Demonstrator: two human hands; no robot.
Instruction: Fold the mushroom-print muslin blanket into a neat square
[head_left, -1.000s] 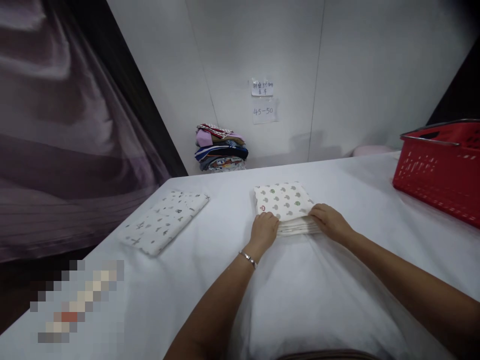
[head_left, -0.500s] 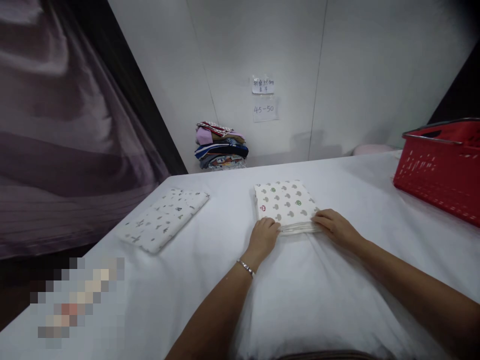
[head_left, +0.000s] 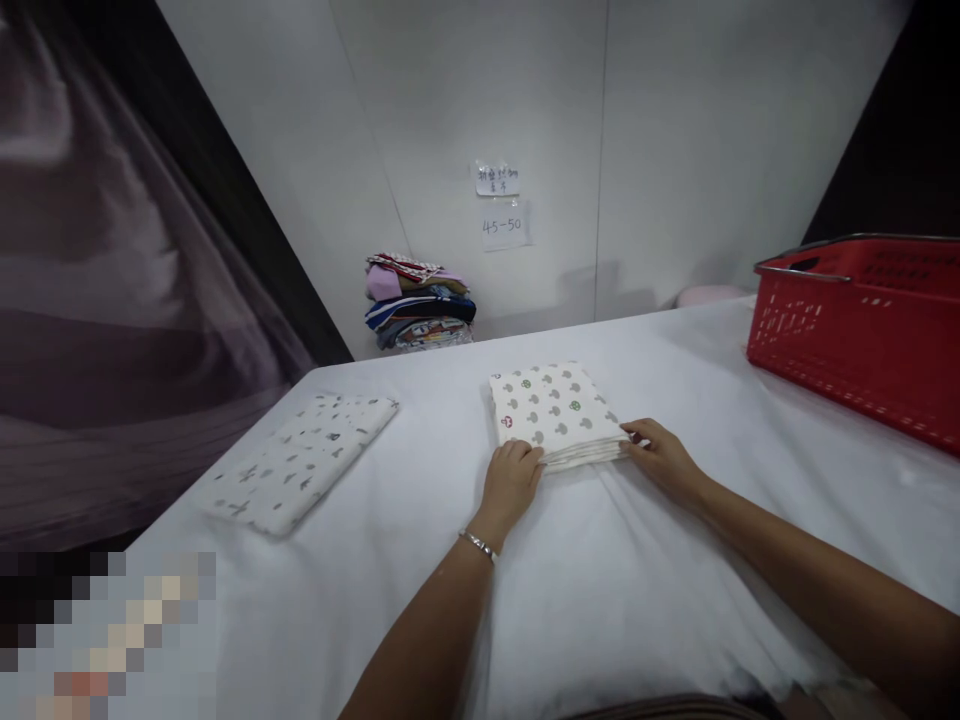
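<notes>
Lying flat on the white-covered table (head_left: 337, 590), straight ahead of the person, is a thick folded white fabric printed with grey, green and red mushrooms (head_left: 555, 405). Its outline is close to square, so no long axis stands out; the layered near edge (head_left: 586, 455) runs across from one hand to the other, its right end slightly farther from the person. The left hand (head_left: 514, 478) rests with bent fingers at the near left corner; whether its thumb grips underneath cannot be told. The right hand (head_left: 661, 460) pinches the near right corner between thumb and fingers. Both hands are thus about equally near, the fabric's bulk extending away beyond them. Well apart, on the left hand's side, lies a second folded white fabric with small grey prints (head_left: 300, 460). A red perforated plastic basket (head_left: 847, 345) stands beyond the right hand.
</notes>
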